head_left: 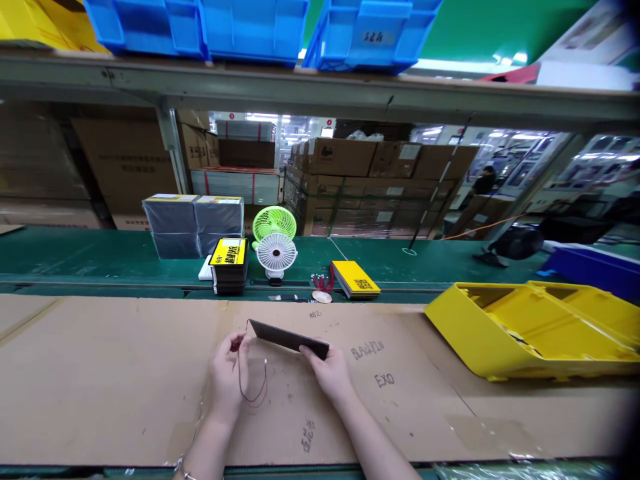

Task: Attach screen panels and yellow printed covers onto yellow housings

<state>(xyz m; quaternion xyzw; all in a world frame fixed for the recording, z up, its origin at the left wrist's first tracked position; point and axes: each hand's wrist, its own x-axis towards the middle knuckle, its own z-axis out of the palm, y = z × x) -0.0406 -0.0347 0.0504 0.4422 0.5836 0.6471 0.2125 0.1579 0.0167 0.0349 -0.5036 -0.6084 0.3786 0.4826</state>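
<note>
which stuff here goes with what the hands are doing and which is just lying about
Seemingly in the job:
- dark panel, in the right hand
- thin wires, at the left hand

Apparently just lying about:
- green fan
- white fan
- yellow bin
- blue bins

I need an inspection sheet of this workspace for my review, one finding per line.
Surface: brown cardboard, handwritten on; green bench behind.
Work items: dark panel, held up.
Clutter: yellow bin at right; white fan, green fan behind the cardboard.
Hands: right hand grips the dark panel's end; left hand at thin wire, grip unclear.
Cables: thin wire hangs looped, white connector at its end; red wires beyond.
Surroundings: blue bins overhead; stacked cartons behind.
</note>
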